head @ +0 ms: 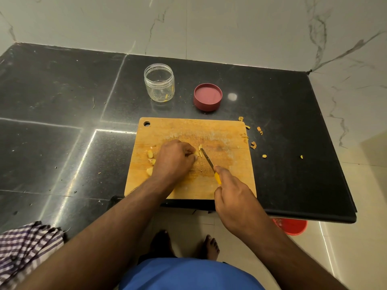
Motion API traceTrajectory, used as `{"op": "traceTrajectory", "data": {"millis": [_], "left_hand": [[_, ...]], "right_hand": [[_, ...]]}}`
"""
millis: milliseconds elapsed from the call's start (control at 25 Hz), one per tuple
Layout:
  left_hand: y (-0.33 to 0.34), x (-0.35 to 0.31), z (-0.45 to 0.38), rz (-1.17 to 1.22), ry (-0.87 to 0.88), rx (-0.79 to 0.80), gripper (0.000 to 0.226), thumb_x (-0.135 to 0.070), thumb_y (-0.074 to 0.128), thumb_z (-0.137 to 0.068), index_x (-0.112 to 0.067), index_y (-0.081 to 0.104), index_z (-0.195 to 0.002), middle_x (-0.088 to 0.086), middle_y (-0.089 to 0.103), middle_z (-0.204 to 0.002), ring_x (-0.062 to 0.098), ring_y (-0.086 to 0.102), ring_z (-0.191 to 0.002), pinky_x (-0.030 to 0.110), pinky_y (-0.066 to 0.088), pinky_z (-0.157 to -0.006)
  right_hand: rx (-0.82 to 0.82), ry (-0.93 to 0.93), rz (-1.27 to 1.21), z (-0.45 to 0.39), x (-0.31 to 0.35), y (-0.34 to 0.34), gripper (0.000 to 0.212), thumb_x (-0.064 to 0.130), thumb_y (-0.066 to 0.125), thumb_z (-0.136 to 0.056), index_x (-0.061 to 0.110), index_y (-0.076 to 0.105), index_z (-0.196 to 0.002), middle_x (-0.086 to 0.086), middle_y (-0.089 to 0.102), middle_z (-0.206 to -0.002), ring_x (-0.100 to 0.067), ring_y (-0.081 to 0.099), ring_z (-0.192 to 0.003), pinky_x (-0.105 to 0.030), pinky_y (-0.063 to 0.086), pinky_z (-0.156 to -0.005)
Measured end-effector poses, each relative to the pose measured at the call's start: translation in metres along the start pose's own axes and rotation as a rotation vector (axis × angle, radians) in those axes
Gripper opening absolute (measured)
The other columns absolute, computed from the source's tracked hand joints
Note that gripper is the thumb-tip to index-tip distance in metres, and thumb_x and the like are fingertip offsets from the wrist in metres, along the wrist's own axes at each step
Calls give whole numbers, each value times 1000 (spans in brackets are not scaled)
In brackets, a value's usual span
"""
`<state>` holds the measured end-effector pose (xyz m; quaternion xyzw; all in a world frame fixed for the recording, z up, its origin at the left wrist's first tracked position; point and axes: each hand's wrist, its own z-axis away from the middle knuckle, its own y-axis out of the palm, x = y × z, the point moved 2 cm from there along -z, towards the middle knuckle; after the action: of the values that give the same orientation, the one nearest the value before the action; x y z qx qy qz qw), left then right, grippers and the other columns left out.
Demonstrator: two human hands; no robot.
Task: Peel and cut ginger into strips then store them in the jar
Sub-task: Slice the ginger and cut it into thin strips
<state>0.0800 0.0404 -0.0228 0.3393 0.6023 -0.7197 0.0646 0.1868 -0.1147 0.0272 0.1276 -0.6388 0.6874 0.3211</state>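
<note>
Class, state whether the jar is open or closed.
Open: the jar has no lid on; the red lid lies beside it on the counter.

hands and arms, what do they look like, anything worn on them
Both the left hand and the right hand are bare: no gloves, and no rings, watch or bracelet that show. The forearms are bare too, with no sleeves reaching into view.

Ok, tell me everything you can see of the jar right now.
The jar is small, round and clear, plastic by the look, with a threaded neck. It stands upright and open on the black counter, beyond the far left corner of the board. It is nearly empty: a few yellow ginger strips lie at its bottom. Its red lid rests apart to the right, upside down. Nothing else touches it.
</note>
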Motion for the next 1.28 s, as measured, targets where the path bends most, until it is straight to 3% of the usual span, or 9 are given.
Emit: {"op": "traceTrajectory", "data": {"millis": [160, 320, 520, 680, 920, 1080, 1280], "left_hand": [[-2, -1, -1, 30, -18, 11, 22, -29, 72, -89, -24, 77, -110, -3, 68, -105, 13, 59, -97, 37, 55, -83], [-4, -2, -1, 9, -5, 35, 30, -32, 72, -90, -30, 72, -119, -7, 65, -103, 16, 56, -101, 41, 52, -87], [-2, -1, -2, -65, 0, 85, 34, -36, 68, -92, -35, 67, -126, -6, 62, -117, 18, 51, -111, 45, 49, -93], [1, 3, -3, -21, -23, 33, 26, -35, 74, -87, -28, 73, -111, -7, 65, -103, 16, 55, -101, 42, 51, -87], [5, 6, -5, 11, -23, 27, 17, -33, 74, -86, -28, 78, -101, -6, 67, -99, 14, 58, -96, 42, 53, -83], [4, 5, -5, 12, -19, 17, 14, -34, 73, -86, -28, 79, -98, -8, 70, -95, 12, 59, -92, 41, 55, -80], [4, 5, -5, 16, -38, 14, 14, -35, 74, -86, -28, 78, -97, -10, 71, -93, 11, 61, -90, 41, 57, -80]], "right_hand": [[-5, -32, 16, -6, 1, 2, 47, 19, 36, -101, 22, 30, -148, -1, 54, -128, -12, 53, -105, -19, 37, -80], [0, -25, 53, -9, 0, 3, 48, 19, 36, -100, 24, 30, -148, -2, 53, -128, -16, 55, -104, -28, 44, -84], [-50, -52, -13, -1, -4, -4, 48, 17, 39, -100, 23, 33, -147, 1, 53, -130, -10, 55, -106, -21, 45, -85], [-28, -51, -14, -4, -2, 1, 47, 16, 37, -100, 21, 33, -147, -1, 51, -136, -12, 52, -117, -23, 41, -95], [36, -37, 23, -10, -1, 8, 49, 19, 35, -100, 23, 28, -149, -4, 50, -136, -19, 53, -115, -32, 46, -96], [55, -27, 72, -11, 2, 12, 51, 18, 33, -99, 24, 24, -149, -6, 53, -128, -23, 56, -107, -37, 50, -89], [22, -21, 55, 16, -3, 6, 51, 19, 37, -100, 25, 28, -150, 1, 56, -117, -13, 57, -95, -29, 51, -82]]}}
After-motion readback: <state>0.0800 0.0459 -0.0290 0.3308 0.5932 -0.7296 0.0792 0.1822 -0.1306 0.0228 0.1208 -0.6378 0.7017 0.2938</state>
